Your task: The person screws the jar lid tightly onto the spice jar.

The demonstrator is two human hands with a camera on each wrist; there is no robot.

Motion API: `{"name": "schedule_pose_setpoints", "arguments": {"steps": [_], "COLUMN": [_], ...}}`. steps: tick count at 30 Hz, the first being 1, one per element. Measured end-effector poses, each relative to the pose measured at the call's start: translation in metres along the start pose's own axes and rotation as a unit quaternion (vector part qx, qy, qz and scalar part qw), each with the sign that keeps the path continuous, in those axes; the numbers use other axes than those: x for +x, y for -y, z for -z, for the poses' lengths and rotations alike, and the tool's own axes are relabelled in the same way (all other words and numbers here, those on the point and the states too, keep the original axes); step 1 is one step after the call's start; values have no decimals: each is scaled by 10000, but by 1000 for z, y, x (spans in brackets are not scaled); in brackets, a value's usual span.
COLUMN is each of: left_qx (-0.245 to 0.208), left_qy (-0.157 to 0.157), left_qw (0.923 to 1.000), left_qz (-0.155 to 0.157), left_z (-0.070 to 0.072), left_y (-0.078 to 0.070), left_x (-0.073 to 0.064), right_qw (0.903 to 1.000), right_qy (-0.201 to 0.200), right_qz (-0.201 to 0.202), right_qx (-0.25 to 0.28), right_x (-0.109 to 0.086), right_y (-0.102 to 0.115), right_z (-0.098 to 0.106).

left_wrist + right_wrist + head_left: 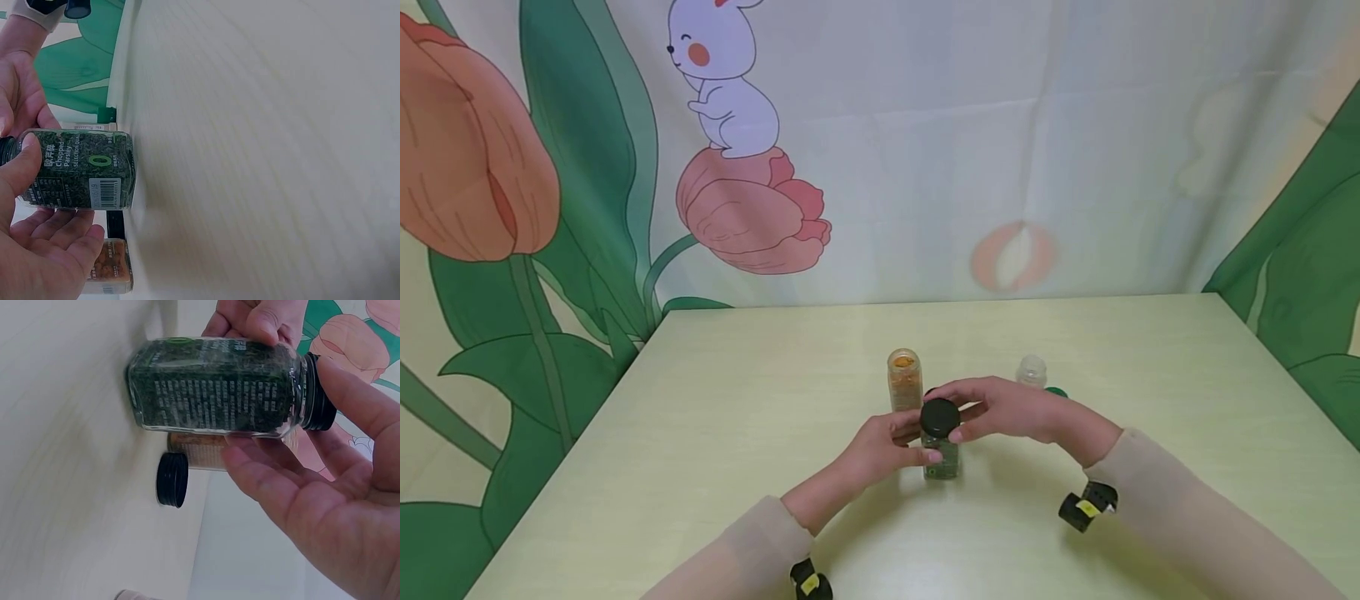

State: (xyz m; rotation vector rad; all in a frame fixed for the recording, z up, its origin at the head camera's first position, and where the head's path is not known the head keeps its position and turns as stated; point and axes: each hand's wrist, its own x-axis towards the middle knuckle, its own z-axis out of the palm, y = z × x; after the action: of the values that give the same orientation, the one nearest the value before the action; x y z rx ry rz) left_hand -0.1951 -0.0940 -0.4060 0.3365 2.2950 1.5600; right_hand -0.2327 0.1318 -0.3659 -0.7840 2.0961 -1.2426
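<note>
A glass jar of chopped parsley with a black lid stands upright between both hands, low over the table. My left hand holds it by the side, thumb across the labelled face and fingers behind. At the top, my right hand has its thumb and fingers around the black lid, which sits on the jar's neck. White print covers the jar's side in the right wrist view.
Just behind stands an uncapped glass jar with orange contents. A loose black cap lies on the table near it. Farther right are a small clear bottle and a green cap, partly hidden by my right hand. A printed curtain hangs behind the table.
</note>
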Motion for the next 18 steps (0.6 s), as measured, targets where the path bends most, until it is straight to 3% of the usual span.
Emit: {"name": "schedule_pose_setpoints", "arguments": {"steps": [18], "left_qx": [48], "left_qy": [-16], "left_qw": [10000], "left_qz": [20], "left_z": [-1], "left_y": [-2], "left_x": [-2], "right_qw": [9973], "right_qy": [-714], "right_qz": [-90], "right_qx": [112], "right_x": [-3], "right_y": [1], "right_z": [-16]}}
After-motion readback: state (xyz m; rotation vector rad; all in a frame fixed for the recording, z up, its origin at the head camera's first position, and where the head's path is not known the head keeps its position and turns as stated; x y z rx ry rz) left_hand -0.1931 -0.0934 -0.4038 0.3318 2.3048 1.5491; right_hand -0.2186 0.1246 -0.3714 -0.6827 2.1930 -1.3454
